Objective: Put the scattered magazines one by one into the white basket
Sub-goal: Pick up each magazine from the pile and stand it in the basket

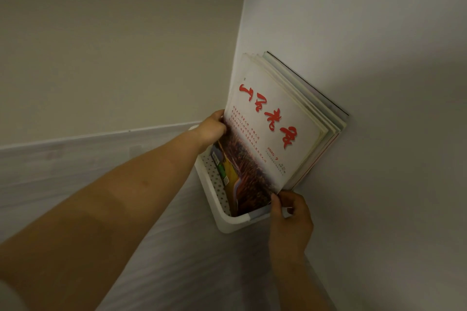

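— Where's the front magazine (267,134)?
— Standing in the white basket (227,222) at the floor's (177,260) corner, leaning on the other magazines (328,118) against the wall (379,33).
— And the 2 hands?
— The left hand (211,130) curls round its left edge. The right hand (290,219) pinches its lower right corner, just above the basket's rim.

You have one view only, the wide-angle camera on your head. It looks forward and down into a room corner, rolled so the walls (379,33) slant. It sits close in: your left forearm (113,209) fills the near left, and the basket (227,223) and magazines (273,118) stand centre-right.
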The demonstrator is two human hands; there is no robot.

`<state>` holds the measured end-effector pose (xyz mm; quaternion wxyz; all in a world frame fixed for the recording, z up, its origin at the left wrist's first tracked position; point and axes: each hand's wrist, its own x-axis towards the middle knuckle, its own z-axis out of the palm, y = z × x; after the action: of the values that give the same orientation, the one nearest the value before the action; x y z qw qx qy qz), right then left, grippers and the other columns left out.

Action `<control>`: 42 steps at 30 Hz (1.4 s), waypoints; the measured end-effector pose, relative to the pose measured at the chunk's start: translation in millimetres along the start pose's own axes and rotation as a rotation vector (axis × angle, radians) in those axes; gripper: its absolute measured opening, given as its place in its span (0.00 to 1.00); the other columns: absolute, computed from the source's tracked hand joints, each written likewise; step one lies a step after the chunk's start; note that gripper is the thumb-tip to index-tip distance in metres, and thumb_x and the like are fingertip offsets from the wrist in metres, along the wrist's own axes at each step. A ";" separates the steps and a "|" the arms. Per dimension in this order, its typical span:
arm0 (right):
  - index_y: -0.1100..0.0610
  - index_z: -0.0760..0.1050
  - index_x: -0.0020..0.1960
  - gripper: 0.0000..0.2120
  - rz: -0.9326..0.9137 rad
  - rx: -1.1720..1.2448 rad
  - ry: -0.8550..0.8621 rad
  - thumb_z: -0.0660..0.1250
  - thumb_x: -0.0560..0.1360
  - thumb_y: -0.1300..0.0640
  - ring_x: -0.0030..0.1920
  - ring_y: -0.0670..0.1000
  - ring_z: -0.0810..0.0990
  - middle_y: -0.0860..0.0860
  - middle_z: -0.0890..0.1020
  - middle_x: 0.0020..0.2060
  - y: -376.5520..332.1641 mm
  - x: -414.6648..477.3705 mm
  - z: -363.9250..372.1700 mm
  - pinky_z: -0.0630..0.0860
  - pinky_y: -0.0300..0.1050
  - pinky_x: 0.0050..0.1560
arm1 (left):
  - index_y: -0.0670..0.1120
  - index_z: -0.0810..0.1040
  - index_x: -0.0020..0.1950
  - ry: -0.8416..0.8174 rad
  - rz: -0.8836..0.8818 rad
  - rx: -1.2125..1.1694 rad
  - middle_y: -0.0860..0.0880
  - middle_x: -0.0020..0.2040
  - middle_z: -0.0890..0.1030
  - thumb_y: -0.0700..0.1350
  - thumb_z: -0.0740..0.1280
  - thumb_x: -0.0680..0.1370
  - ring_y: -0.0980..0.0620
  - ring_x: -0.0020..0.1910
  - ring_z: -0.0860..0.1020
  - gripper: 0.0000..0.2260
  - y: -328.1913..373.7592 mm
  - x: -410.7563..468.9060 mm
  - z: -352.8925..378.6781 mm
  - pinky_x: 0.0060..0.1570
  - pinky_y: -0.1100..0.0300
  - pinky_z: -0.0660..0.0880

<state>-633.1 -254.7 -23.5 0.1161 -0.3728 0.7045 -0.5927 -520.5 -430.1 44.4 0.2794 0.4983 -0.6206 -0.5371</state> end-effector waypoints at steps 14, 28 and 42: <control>0.60 0.78 0.39 0.06 -0.356 -0.147 -0.234 0.67 0.68 0.69 0.39 0.49 0.75 0.55 0.80 0.35 -34.4 -89.8 -2.2 0.69 0.35 0.37 | 0.40 0.77 0.55 0.365 0.117 0.181 0.46 0.49 0.80 0.36 0.61 0.76 0.51 0.46 0.76 0.09 -82.2 -198.0 -87.4 0.38 0.83 0.68; 0.47 0.81 0.49 0.38 -0.588 -0.836 -1.038 0.66 0.47 0.25 0.52 0.50 0.82 0.50 0.83 0.52 -63.5 -317.0 55.2 0.68 0.41 0.60 | 0.37 0.60 0.70 0.525 -0.553 0.420 0.36 0.67 0.70 0.39 0.61 0.76 0.37 0.64 0.70 0.24 -227.5 -414.7 -199.0 0.63 0.47 0.66; 0.47 0.46 0.73 0.36 -0.416 -0.826 -1.152 0.58 0.72 0.37 0.74 0.52 0.37 0.50 0.42 0.75 -52.4 -323.7 57.4 0.40 0.48 0.73 | 0.39 0.72 0.56 0.441 -0.455 -0.211 0.41 0.44 0.78 0.46 0.54 0.80 0.43 0.41 0.77 0.13 -197.7 -394.1 -223.5 0.44 0.51 0.73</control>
<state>-353.0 -84.1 -80.8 0.2029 -0.7642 0.6123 0.0008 -123.5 -140.2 -8.6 0.3300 0.6965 -0.3592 -0.5263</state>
